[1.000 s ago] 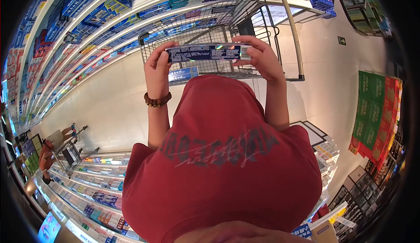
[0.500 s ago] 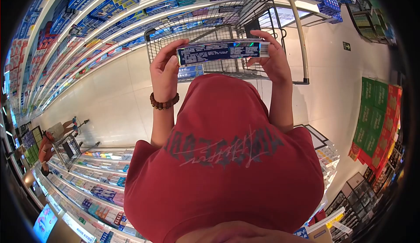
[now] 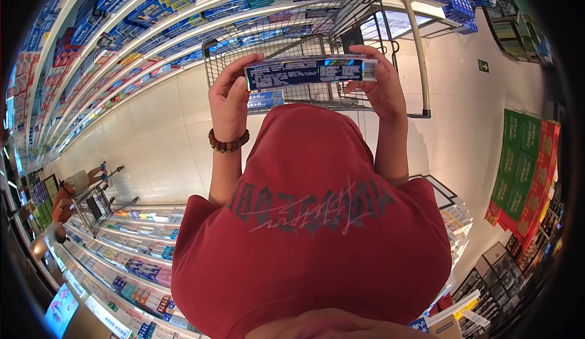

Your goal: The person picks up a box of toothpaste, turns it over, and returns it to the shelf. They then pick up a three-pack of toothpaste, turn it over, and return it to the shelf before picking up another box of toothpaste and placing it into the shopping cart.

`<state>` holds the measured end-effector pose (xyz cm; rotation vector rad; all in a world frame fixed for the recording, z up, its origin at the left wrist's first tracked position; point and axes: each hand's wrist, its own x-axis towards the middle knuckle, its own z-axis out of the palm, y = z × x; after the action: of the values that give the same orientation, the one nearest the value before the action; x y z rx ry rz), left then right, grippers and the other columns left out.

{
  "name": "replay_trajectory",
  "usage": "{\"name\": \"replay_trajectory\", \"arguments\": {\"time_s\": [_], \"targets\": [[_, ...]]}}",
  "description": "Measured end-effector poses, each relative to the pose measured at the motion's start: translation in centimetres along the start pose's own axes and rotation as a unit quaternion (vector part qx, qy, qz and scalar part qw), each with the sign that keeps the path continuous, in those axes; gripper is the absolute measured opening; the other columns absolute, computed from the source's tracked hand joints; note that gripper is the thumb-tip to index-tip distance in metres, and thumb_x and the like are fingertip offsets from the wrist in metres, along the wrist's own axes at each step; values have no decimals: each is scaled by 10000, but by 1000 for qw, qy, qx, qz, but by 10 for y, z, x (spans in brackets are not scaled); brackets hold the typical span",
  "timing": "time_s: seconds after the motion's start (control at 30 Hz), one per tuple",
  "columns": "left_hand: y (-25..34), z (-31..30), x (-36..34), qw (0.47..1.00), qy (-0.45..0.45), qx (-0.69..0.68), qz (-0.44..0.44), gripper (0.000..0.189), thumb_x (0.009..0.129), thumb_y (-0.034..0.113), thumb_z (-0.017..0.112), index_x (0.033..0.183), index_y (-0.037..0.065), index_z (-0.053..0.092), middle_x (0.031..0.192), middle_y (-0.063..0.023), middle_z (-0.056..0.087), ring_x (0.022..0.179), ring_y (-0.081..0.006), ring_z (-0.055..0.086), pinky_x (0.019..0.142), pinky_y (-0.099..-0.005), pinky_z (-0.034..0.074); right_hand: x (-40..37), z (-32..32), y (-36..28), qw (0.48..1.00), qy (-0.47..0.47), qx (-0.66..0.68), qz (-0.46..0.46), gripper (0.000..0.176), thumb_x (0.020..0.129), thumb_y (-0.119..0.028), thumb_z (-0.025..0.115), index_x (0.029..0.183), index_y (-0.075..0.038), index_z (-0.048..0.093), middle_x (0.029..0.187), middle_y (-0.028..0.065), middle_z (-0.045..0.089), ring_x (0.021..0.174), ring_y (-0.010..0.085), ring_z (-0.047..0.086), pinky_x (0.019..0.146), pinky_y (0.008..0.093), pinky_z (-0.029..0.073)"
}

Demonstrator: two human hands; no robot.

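Observation:
Between my two hands I hold a long, slim toothpaste box (image 3: 312, 72), dark blue with shiny edges, its side with small white print and a barcode turned toward me. My left hand (image 3: 231, 92) grips the left end, thumb at the lower corner and fingers along the top edge; a brown bead bracelet circles that wrist. At the barcode end, my right hand (image 3: 385, 86) pinches the box, with fingers above and below. Behind and below the box, a blue-and-white carton (image 3: 265, 99) shows near my left wrist.
A wire shopping cart (image 3: 420, 58) stands right in front of me. Shelves (image 3: 131, 25) of boxed goods run along the front left, with more shelves (image 3: 140, 247) behind me. Another person (image 3: 64, 202) is by a cart (image 3: 92, 210) at far left. Green and red cartons (image 3: 518, 162) are stacked at right.
The toothpaste box and my hands have hardly moved; the box's left end sits very slightly further left. Both hands keep their grip. The person at far left has shifted a little.

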<state>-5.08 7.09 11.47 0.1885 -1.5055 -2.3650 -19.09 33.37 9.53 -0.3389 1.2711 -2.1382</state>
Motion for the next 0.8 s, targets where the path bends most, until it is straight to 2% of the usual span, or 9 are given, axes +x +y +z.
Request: {"name": "replay_trajectory", "arguments": {"time_s": [0.43,0.63,0.8], "targets": [[1,1,0,1000,0,6,6,410,950,202,594,1271,-51,560,1270,-184,611,1154,-217,596,992,-343,468,0,3,-1,1000,0,-6,2,730,881,-537,653,1283,57,518,1057,136,655,902,220,689,640,336,616],[-1,2,0,1000,-3,16,8,404,950,216,594,1254,-48,570,1247,-154,624,1053,-158,609,898,-292,482,-1,2,-4,999,-29,26,6,652,901,-502,646,1249,38,537,1050,175,674,893,265,710,655,335,607],[-5,-3,-1,1000,-5,10,-5,369,965,217,568,1222,-47,589,1159,-107,651,986,-137,623,866,-288,499,0,-5,4,999,-21,35,21,604,913,-538,611,1153,14,559,1013,167,676,880,258,705,651,349,604]]}}
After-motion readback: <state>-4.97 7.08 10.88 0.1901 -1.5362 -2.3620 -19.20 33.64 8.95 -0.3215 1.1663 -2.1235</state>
